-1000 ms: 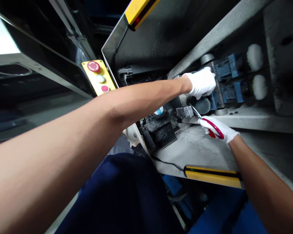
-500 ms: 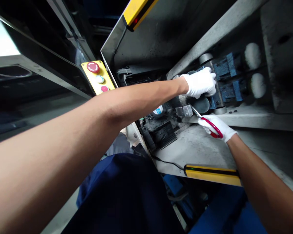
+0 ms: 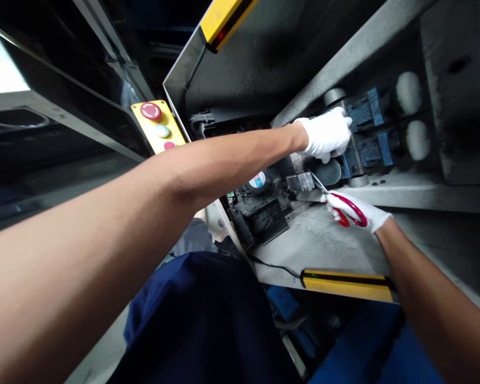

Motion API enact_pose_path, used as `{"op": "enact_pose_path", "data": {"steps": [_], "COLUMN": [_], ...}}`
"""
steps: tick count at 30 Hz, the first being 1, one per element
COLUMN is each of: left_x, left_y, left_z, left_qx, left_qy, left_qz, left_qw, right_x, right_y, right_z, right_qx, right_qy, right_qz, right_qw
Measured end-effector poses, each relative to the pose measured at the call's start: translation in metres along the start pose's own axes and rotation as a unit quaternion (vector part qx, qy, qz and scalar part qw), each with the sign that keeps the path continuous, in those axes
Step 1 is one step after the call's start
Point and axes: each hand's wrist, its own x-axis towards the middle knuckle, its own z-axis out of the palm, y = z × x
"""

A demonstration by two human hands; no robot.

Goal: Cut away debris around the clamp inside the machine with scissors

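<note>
Sooty machine bay (image 3: 328, 245) — right hand (image 3: 354, 212) round red scissors (image 3: 346, 209).

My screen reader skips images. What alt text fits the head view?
Two white-gloved hands reach into a grimy machine: the left hand rests on a dark roller, the right hand holds red-handled scissors pointed at it. A yellow button box sits at left.
</note>
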Motion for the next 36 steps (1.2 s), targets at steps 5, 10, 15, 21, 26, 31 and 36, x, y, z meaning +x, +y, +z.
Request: {"op": "enact_pose_path", "data": {"steps": [5,10,15,21,26,31,36], "left_x": [0.001,0.001,0.001,0.001,0.003,0.003,0.001], "left_y": [-0.001,-0.003,-0.003,-0.003,-0.003,-0.004,-0.004], "left_z": [0.003,0.006,0.005,0.004,0.005,0.006,0.009], "left_qx": [0.007,0.006,-0.007,-0.006,0.010,0.023,0.004], "left_qy": [-0.015,-0.011,-0.007,-0.007,-0.013,-0.026,0.001], "left_qz": [-0.006,-0.010,-0.003,-0.012,-0.021,-0.025,-0.021], "left_qw": [1.000,1.000,1.000,1.000,1.000,0.999,1.000], "right_x": [-0.001,0.002,0.005,0.002,0.010,0.012,0.011], "right_y": [0.001,0.001,0.002,-0.003,0.002,0.008,0.010], "right_z": [-0.002,-0.003,-0.004,0.001,-0.002,-0.005,-0.006], "right_qx": [0.003,-0.001,-0.047,-0.094,-0.091,-0.054,-0.049], "right_qy": [-0.005,0.000,0.019,0.050,0.056,0.031,0.017], "right_qz": [-0.008,-0.004,-0.012,-0.030,-0.035,-0.019,-0.016], "right_qw": [1.000,1.000,0.999,0.994,0.994,0.998,0.999]}}
